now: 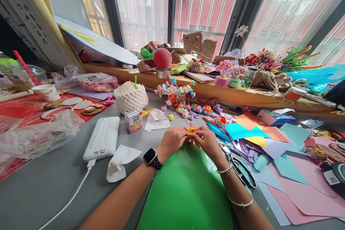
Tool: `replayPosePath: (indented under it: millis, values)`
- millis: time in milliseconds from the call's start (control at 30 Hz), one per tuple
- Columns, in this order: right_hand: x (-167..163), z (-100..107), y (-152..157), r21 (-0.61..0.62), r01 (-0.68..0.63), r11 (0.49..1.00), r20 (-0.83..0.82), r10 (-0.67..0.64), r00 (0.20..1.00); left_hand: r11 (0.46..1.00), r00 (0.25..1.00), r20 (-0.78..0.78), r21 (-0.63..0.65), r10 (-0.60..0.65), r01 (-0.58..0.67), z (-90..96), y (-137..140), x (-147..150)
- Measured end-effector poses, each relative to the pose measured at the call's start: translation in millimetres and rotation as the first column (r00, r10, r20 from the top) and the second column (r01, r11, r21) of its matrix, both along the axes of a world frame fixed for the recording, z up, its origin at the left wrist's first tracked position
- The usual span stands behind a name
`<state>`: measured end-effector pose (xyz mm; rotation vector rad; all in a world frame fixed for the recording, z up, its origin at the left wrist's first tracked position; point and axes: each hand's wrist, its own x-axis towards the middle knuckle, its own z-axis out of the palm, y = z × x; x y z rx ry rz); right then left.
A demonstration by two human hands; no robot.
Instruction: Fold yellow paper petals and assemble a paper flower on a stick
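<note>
Both hands meet over the far end of a glossy green mat (188,190). Between them is a small orange flower-like piece (192,129) with narrow petals and a yellow-orange middle. My left hand (174,139), with a watch at the wrist, pinches it from the left. From the right, my right hand (206,140) grips its other side with thumb and fingers. The fingertips cover part of the piece. Just past it lie several small fluffy flowers (184,112), and black-handled scissors (244,172) rest beside my right forearm.
Coloured paper sheets (304,179) spread over the right side. On the left are a white power bank (104,138) with its cable, crumpled tissue (122,161), a small drink carton (134,121) and a wrapped coconut (131,97). Crafts crowd the wooden sill (199,88).
</note>
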<state>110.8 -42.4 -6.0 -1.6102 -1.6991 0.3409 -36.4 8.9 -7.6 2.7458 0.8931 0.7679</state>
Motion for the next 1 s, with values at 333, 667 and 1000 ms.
replayPosePath:
  millis: [333,667,1000]
  values:
    - [-2.3,-3.6,0.0,-0.041,0.046,0.998,0.052,-0.044,0.998,0.999,0.992,-0.119,0.024,0.032,-0.029,2.5,-2.9,0.2]
    - [-2.3,-4.8,1.3,-0.052,0.085,0.995,0.152,-0.076,0.985,1.000,0.987,-0.161,0.020,0.022,-0.019,3.1,-2.3,-0.1]
    - [2.2,-3.9,-0.4,-0.187,0.226,0.956,0.330,-0.155,0.931,0.995,0.988,-0.154,0.102,0.033,-0.018,1.5,-2.1,0.2]
